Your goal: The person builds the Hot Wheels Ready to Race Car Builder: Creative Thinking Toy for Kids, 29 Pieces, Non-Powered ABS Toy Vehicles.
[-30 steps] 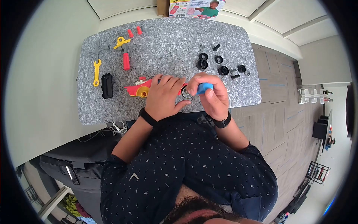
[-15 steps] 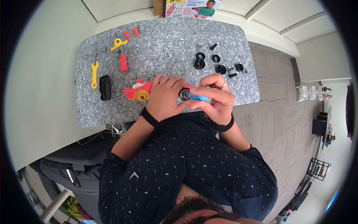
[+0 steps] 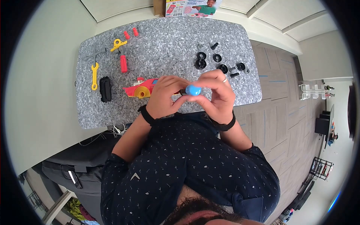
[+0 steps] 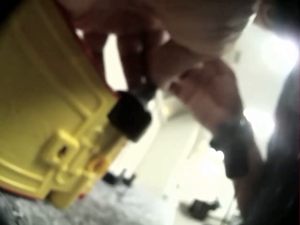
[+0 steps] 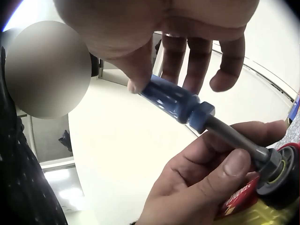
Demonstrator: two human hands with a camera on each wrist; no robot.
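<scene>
Over on the left, a yellow wrench [image 3: 95,77] is lying near a black part [image 3: 105,90], with a red-handled hammer [image 3: 123,64] resting farther along. The toy car [image 3: 141,92] is sitting at the near side of the table, its nose reaching under the left hand [image 3: 163,95], which is curling round it, thumb by the wheel [image 5: 280,194]. The blue-handled tool [image 3: 194,90] is meeting that wheel's centre with its grey end; I'd judge a fastener is being worked there. The right hand [image 3: 219,97] is pinching the handle between thumb and fingers, its other fingers loosely bent. Any turn is calling for a steady car and a shaft lined up with the hub. Farther right, loose black wheels [image 3: 201,63] are lying on the tabletop [image 3: 165,48].
</scene>
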